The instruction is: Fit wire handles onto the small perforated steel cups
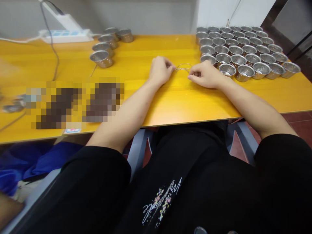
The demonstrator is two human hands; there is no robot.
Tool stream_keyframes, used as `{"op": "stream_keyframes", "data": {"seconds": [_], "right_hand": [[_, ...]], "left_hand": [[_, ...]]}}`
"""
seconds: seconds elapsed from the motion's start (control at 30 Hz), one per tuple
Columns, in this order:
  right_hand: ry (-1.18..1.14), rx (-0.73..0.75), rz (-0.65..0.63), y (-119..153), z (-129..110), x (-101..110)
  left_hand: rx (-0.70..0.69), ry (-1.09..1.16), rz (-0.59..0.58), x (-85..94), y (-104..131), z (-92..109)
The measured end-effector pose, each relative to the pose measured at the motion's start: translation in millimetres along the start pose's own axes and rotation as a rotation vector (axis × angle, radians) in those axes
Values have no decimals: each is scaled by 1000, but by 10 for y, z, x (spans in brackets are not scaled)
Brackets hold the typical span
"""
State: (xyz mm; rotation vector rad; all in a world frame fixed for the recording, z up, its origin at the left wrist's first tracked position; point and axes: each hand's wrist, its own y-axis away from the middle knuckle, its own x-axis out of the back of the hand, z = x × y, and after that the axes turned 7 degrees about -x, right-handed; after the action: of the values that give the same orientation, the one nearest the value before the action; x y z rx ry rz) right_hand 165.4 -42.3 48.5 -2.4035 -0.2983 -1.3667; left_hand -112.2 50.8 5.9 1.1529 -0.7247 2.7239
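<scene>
Between my two hands, just over the yellow table (165, 107), are thin curved metal wire rings (184, 66). My left hand (161, 70) pinches them at their left side with closed fingers. On the right side, the fingers of my right hand (203, 74) are closed at the rings' edge. How many rings there are is hard to make out. Close beyond my right hand stand several perforated metal cups (244, 72) in tight rows, open side up.
More metal cups (101, 59) stand at the back left. Behind them lies a white power strip (67, 35) with a dark cable (52, 45). Two pixelated dark objects (103, 100) rest left of my forearm. A blue cloth (52, 159) and part of another person's arm (9, 208) show at lower left.
</scene>
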Motion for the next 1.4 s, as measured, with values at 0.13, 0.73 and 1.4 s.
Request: {"op": "stream_keyframes", "data": {"seconds": [0.13, 0.73, 1.4], "right_hand": [[-13, -20, 25, -12, -11, -33], [-2, -14, 56, -45, 69, -75], [-11, -163, 121, -97, 19, -215]], "left_hand": [[-3, 2, 6, 0, -8, 7], [-49, 68, 1, 156, 59, 170], [-130, 18, 73, 261, 107, 358]]}}
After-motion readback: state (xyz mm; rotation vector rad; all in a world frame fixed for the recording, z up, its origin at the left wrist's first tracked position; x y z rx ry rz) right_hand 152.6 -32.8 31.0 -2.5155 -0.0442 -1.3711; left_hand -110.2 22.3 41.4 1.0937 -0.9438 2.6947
